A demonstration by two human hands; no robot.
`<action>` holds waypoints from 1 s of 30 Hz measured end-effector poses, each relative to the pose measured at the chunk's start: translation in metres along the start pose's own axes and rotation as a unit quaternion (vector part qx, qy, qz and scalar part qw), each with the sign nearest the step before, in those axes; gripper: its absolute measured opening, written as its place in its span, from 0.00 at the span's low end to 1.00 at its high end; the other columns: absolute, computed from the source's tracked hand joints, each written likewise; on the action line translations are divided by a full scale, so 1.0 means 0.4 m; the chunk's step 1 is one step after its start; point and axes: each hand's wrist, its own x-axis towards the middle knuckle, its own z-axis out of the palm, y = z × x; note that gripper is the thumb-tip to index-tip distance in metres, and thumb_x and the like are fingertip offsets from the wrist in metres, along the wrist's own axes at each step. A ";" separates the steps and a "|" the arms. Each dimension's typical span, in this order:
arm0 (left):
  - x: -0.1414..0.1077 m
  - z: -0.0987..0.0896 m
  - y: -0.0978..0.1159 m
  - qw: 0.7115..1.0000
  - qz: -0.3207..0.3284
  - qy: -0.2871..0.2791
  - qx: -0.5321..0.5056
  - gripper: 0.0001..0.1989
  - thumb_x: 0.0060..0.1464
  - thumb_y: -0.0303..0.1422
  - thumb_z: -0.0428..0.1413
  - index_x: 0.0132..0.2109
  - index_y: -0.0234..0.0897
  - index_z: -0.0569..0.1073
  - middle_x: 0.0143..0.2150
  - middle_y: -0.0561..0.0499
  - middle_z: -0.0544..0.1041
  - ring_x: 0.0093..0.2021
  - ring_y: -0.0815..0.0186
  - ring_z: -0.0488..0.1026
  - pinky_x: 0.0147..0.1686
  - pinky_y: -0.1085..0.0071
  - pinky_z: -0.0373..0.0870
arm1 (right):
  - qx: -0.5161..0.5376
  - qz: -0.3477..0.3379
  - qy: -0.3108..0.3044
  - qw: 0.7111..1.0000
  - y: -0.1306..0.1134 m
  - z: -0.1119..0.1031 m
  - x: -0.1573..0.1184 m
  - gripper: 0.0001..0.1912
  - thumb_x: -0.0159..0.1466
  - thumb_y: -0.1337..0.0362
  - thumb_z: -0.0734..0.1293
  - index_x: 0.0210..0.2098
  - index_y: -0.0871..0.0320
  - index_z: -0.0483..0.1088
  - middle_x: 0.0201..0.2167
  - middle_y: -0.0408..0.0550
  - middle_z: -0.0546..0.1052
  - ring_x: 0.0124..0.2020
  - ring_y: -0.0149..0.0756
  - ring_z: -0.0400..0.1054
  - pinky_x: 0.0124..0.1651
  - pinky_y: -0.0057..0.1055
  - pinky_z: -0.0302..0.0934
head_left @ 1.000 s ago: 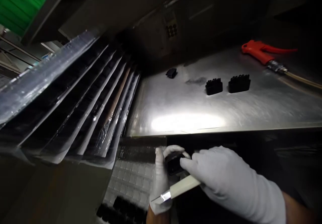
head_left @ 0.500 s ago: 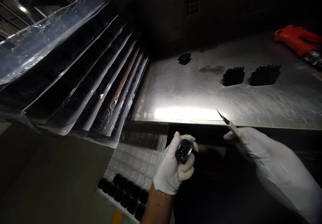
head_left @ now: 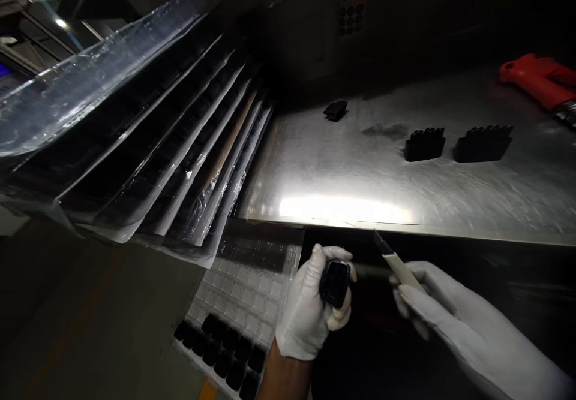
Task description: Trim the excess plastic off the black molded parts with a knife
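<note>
Below the steel surface (head_left: 360, 172) edge, my left hand (head_left: 308, 304) clamps a small black part (head_left: 335, 281), right hand (head_left: 432, 304) closed on a knife (head_left: 393, 259); blade apart from it, trimming unfinished, tray (head_left: 243, 304) mostly unfilled.

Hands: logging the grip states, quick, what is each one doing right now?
Left hand: closed on a small black part.
Right hand: closed on a knife, blade pointing up toward the steel bench.

A dim room: glare pools on the steel worktop (head_left: 360, 178). Left of the worktop, clear trays (head_left: 135, 130) lean in a stack above bare floor (head_left: 81, 328).
</note>
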 end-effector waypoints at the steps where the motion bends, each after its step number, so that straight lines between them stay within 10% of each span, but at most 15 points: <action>1: -0.001 -0.001 0.001 1.000 0.002 -0.001 0.003 0.25 0.66 0.51 0.45 0.47 0.34 0.74 0.34 0.49 0.74 0.12 0.81 0.57 0.09 0.83 0.49 | 0.000 0.004 -0.005 1.000 0.003 0.000 0.000 0.27 0.72 0.38 0.59 0.37 0.56 0.72 0.23 0.44 0.70 0.21 0.30 0.66 0.23 0.17 0.68; 7: -0.030 0.024 0.085 0.987 -0.017 -0.042 0.156 0.21 0.65 0.44 0.51 0.59 0.38 0.69 0.24 0.52 0.73 0.17 0.72 0.66 0.17 0.79 0.61 | 0.038 0.042 -0.039 0.998 0.033 -0.005 0.001 0.26 0.72 0.37 0.58 0.46 0.54 0.69 0.31 0.44 0.73 0.29 0.33 0.70 0.32 0.21 0.72; 10: -0.011 0.061 0.176 0.915 0.088 0.043 0.392 0.21 0.62 0.42 0.56 0.60 0.46 0.69 0.42 0.47 0.79 0.42 0.62 0.78 0.42 0.70 0.75 | 0.039 0.031 -0.040 0.998 0.040 -0.014 0.006 0.24 0.74 0.41 0.57 0.46 0.54 0.69 0.30 0.44 0.72 0.30 0.35 0.71 0.32 0.23 0.71; 13: 0.069 0.086 0.254 0.726 0.271 0.086 0.626 0.19 0.63 0.36 0.53 0.61 0.47 0.69 0.57 0.46 0.74 0.58 0.54 0.70 0.60 0.59 0.66 | -0.004 -0.014 -0.012 1.000 0.034 -0.031 0.014 0.22 0.76 0.44 0.54 0.45 0.53 0.69 0.28 0.43 0.71 0.27 0.34 0.69 0.29 0.22 0.69; 17: 0.204 0.079 0.310 0.383 0.260 0.103 0.880 0.25 0.61 0.21 0.42 0.61 0.41 0.68 0.52 0.41 0.76 0.45 0.52 0.72 0.45 0.56 0.70 | -0.110 -0.148 0.135 0.974 0.015 -0.087 0.045 0.17 0.77 0.49 0.56 0.46 0.51 0.69 0.34 0.41 0.73 0.34 0.33 0.72 0.30 0.20 0.68; 19: 0.239 0.070 0.320 0.317 0.248 0.097 0.910 0.29 0.58 0.17 0.39 0.61 0.40 0.67 0.54 0.41 0.75 0.44 0.53 0.72 0.40 0.58 0.70 | -0.179 -0.229 0.232 0.928 0.005 -0.134 0.071 0.15 0.77 0.51 0.57 0.45 0.51 0.69 0.35 0.40 0.74 0.34 0.31 0.72 0.31 0.22 0.67; 25: 0.222 0.102 0.346 0.369 0.295 0.057 0.880 0.22 0.65 0.40 0.49 0.64 0.44 0.64 0.62 0.42 0.71 0.58 0.49 0.69 0.55 0.52 0.67 | -0.370 -0.290 0.397 0.788 -0.016 -0.257 0.151 0.24 0.78 0.50 0.51 0.35 0.53 0.69 0.26 0.37 0.70 0.21 0.31 0.66 0.23 0.34 0.56; 30: 0.325 0.202 0.432 0.444 0.249 0.046 0.859 0.33 0.64 0.53 0.44 0.69 0.43 0.57 0.70 0.41 0.62 0.68 0.48 0.60 0.63 0.54 0.60 | -0.402 -0.309 0.415 0.755 -0.011 -0.271 0.181 0.26 0.79 0.53 0.49 0.37 0.55 0.72 0.28 0.39 0.71 0.22 0.31 0.67 0.25 0.35 0.55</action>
